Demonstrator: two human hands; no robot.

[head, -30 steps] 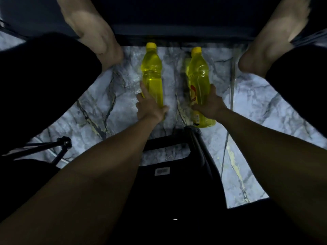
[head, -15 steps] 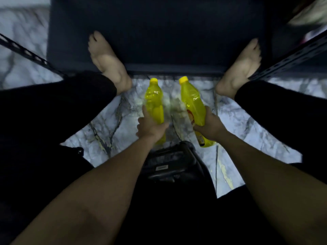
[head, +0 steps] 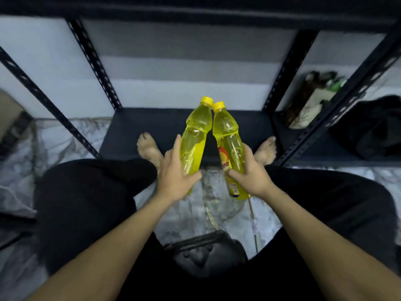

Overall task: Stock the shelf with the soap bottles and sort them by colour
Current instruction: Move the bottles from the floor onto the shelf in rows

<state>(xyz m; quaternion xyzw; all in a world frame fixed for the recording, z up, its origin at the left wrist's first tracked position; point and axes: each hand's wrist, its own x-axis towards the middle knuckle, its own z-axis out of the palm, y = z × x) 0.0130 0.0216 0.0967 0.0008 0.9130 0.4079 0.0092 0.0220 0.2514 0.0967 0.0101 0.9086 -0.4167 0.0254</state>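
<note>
Two translucent yellow plastic bottles [head: 195, 137] (waisted, screw-capped) lean together.

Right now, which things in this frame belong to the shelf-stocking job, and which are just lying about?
Job: left yellow bottle, held by the left hand; right yellow bottle, held by the right hand; dark shelf board ahead.
Lying about: black bag on the marble floor; pale stuffed bag and dark bundle at the right.
</note>
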